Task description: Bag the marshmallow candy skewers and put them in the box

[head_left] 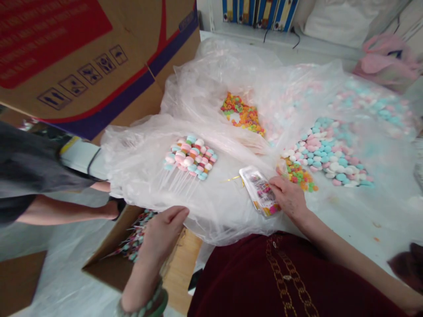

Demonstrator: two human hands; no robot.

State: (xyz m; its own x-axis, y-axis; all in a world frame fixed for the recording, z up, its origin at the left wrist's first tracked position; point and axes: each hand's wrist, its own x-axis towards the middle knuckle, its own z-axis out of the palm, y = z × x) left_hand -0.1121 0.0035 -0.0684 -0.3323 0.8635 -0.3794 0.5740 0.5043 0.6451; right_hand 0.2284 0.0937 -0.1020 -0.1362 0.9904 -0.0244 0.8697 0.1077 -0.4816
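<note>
The right hand (291, 198) pinched the packets (259, 189), which slanted away leftward near the front edge of the plastic sheet (220, 209); the left hand (164, 229) (closed, any contents hidden) lay farther off.

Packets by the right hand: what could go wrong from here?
1. The right hand is at the edge of the stacked printed packets, so several might lift or slide together.
2. Loose candy rings lie right beside that hand; a sideways brush could scatter them.
3. The candy skewers lie on wrinkled plastic sheeting; a tug could shift the pile.
</note>
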